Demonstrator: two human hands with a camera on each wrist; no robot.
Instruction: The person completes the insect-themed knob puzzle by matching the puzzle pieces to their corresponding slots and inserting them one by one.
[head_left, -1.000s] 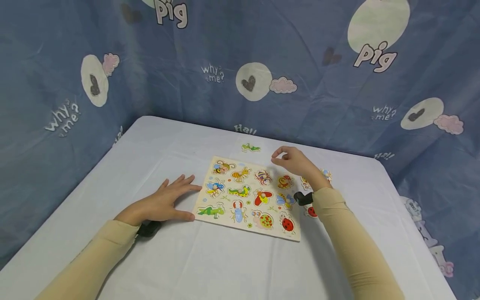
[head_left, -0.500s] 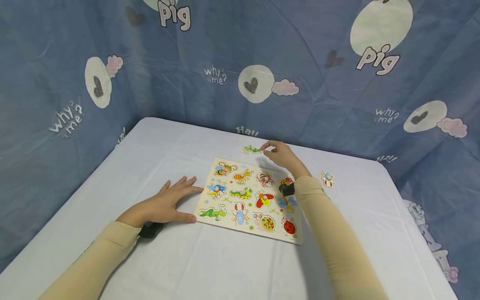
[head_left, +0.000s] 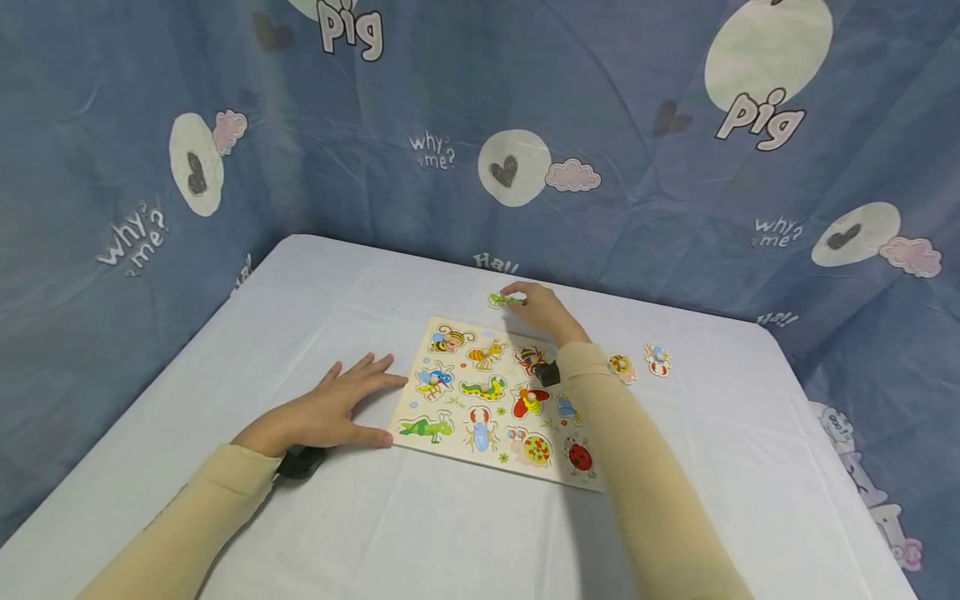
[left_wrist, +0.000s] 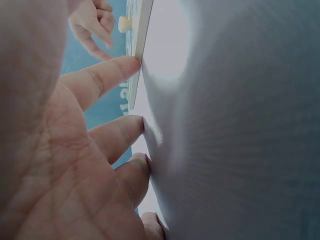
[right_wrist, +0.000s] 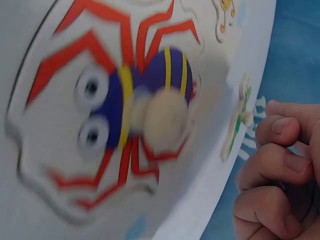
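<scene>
A wooden insect peg puzzle board (head_left: 450, 448) lies on the white cloth. My left hand (head_left: 330, 408) rests at its left side with fingers spread; in the left wrist view the index fingertip touches the board's edge. My right hand (head_left: 543, 310) reaches past the back edge to a loose green grasshopper piece (head_left: 495, 301), index finger out over it in the head view. In the right wrist view the other fingers are curled, and the grasshopper's knob (right_wrist: 247, 118) shows just beside the index fingertip. A knobbed spider piece (right_wrist: 150, 70) sits in the board under the right wrist.
To the right of the board lie a loose snail piece (head_left: 621, 367) and a blue beetle piece (head_left: 657, 359). My right sleeve (head_left: 645, 467) covers the board's right side. A blue patterned curtain (head_left: 420, 208) hangs behind the table.
My right hand has moved left along the back of the board to the grasshopper piece, its sleeve now crossing the board's right side. The left hand has stayed at the board's edge.
</scene>
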